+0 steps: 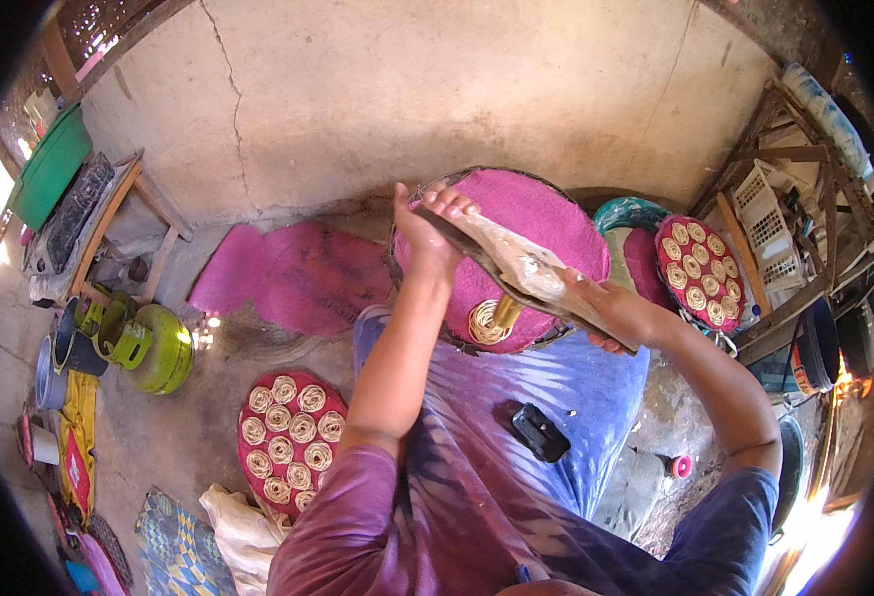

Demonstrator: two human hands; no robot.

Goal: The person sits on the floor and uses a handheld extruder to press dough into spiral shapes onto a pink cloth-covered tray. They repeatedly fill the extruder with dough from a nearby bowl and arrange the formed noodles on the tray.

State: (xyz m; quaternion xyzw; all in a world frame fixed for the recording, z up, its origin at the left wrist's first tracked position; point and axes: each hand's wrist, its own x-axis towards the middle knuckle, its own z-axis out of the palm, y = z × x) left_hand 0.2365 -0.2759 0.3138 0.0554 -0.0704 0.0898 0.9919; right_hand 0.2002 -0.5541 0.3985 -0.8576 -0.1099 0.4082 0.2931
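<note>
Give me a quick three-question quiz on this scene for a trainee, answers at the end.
1. True or false: the left hand and right hand both grip the long board.
2. Which is at the lower end of the brass-coloured tube? a) green basin b) pale coil of strands c) white crate
3. Fill in: the gas cylinder on the floor is ____ in colour.
Key: 1 true; 2 b; 3 yellow-green.

A head-worn fisheye looks down closely on left hand (pixel 431 232) and right hand (pixel 624 310).
</note>
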